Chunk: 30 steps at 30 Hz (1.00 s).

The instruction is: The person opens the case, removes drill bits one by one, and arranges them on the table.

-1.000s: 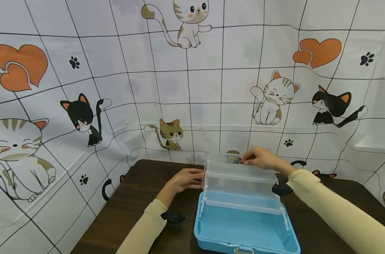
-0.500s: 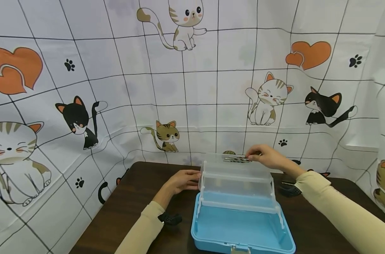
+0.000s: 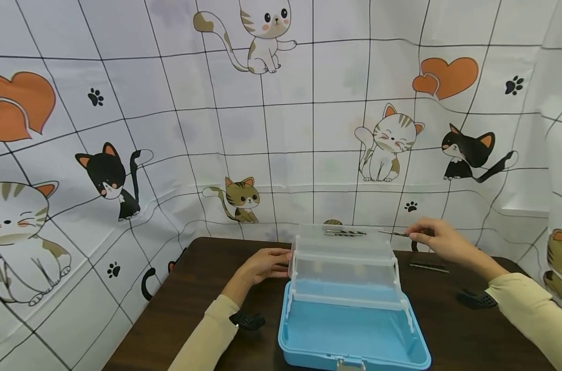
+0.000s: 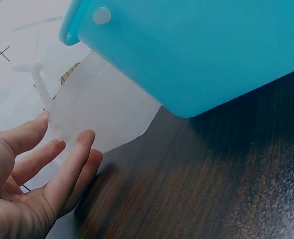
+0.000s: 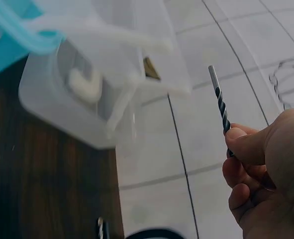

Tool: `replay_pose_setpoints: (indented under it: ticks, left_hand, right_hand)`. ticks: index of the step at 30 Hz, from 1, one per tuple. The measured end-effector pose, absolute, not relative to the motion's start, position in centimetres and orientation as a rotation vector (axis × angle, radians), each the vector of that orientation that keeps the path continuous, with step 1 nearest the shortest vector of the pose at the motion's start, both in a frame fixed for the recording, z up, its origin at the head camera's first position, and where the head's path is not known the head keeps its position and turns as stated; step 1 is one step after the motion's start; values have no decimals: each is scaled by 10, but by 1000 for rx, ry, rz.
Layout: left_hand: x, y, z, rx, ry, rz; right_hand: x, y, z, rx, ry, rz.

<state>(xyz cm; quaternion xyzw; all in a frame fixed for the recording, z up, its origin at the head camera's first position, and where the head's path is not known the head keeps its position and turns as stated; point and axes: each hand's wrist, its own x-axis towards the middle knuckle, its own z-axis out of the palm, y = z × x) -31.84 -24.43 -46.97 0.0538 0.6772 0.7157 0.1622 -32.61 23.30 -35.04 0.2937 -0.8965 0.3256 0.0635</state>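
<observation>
My right hand [image 3: 443, 241] pinches a spiral drill bit [image 5: 220, 102] between thumb and fingers, out to the right of the clear trays [image 3: 341, 249]. Its plain shank points away from the hand. Several other drill bits [image 3: 345, 233] lie in the top tray. The trays fan upward behind the blue base of a toolbox [image 3: 346, 324], which stands unfolded. With fingers spread and nearly straight, my left hand [image 3: 266, 266] has its fingertips right at the left edge of the clear plastic, seen also in the left wrist view.
Thin metal drill bits [image 3: 428, 267] lie on the dark wooden table [image 3: 179, 309] right of the trays. A metal latch [image 3: 350, 365] hangs at the toolbox's front. Behind the table hangs a white cat-print curtain [image 3: 290, 129].
My right hand has moved away from the top tray to the right, taking one drill bit with it. The left hand stays at the trays' left edge. The head view shifts slightly.
</observation>
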Motion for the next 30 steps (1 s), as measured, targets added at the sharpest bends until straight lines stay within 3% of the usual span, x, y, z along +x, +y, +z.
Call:
replay_pose_setpoints:
  ticks: [14, 22, 30]
  left_hand:
    - [-319, -249, -467, 134, 1926, 2058]
    - [-319, -248, -471, 126, 1917, 2046]
    - [-319, -246, -469, 130, 1919, 2040]
  right_hand:
    - [-331, 302, -416, 700, -2745, 851]
    - [-331, 322, -457, 627, -2794, 806]
    - [-339, 328, -472, 595, -2790, 754]
